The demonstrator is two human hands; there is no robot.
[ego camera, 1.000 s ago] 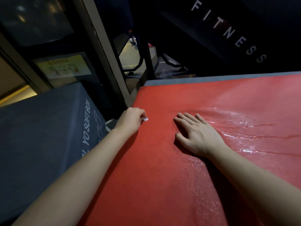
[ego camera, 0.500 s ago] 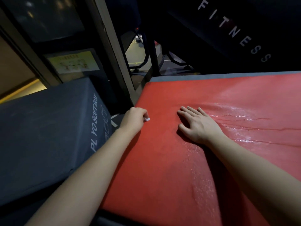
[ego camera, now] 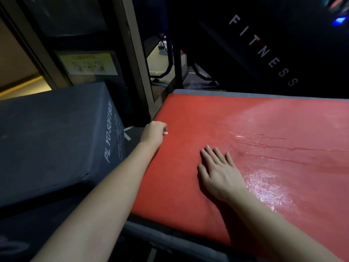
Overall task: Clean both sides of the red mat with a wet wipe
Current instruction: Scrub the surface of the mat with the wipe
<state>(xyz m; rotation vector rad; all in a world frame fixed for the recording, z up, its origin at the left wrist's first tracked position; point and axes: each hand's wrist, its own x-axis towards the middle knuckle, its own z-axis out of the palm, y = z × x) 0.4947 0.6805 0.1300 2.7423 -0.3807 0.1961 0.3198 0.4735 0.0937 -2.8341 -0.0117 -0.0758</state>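
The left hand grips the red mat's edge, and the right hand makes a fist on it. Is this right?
No fist: the head view shows the right hand lying flat, fingers straight, on the red textured mat; the left hand grips its edge.

mat (ego camera: 245, 120) cut off right, sign (ego camera: 90, 65) — blurred
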